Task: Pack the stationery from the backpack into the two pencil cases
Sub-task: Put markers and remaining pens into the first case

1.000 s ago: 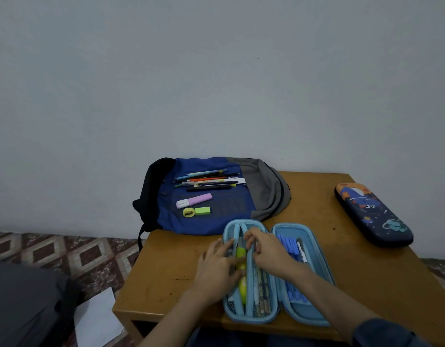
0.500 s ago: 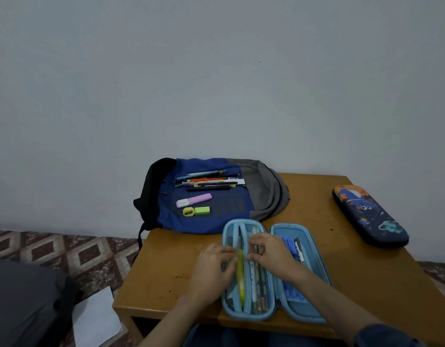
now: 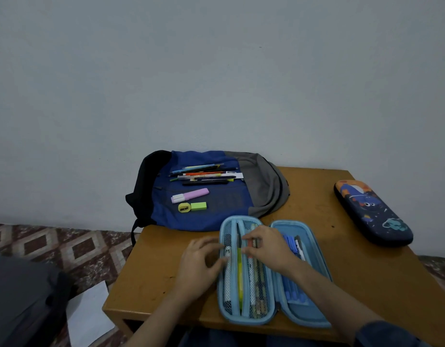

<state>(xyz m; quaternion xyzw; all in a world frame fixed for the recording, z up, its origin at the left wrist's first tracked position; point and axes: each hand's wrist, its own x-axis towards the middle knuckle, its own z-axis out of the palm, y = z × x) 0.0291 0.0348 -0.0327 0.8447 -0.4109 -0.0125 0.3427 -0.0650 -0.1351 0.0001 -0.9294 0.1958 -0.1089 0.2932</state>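
I have both hands at the open light-blue zip pencil case (image 3: 221,284) on the wooden table (image 3: 354,271). My left hand (image 3: 198,261) is curled at its left rim with the fingertips against the white pen (image 3: 227,279). I cannot tell whether they pinch it or only steady it. My right hand (image 3: 269,246) has thumb and forefinger closed in a pinch on the orange-ended pencil (image 3: 251,271). To seat things well, I would slide each barrel lengthwise under the mesh and keep it parallel to its neighbours, so the halves can fold shut. The left half holds that pen, a yellow-green highlighter (image 3: 239,279) and patterned pencils (image 3: 258,291); the right half holds blue pens (image 3: 291,244). Unpacked stationery lies on the flat blue-and-grey backpack (image 3: 261,186): a row of pens and pencils (image 3: 206,174), a pink highlighter (image 3: 190,195), a yellow sharpener (image 3: 184,208) and a green eraser (image 3: 198,206). The navy hard-shell pencil case with a space print (image 3: 374,214) lies zipped shut, well apart on the right.
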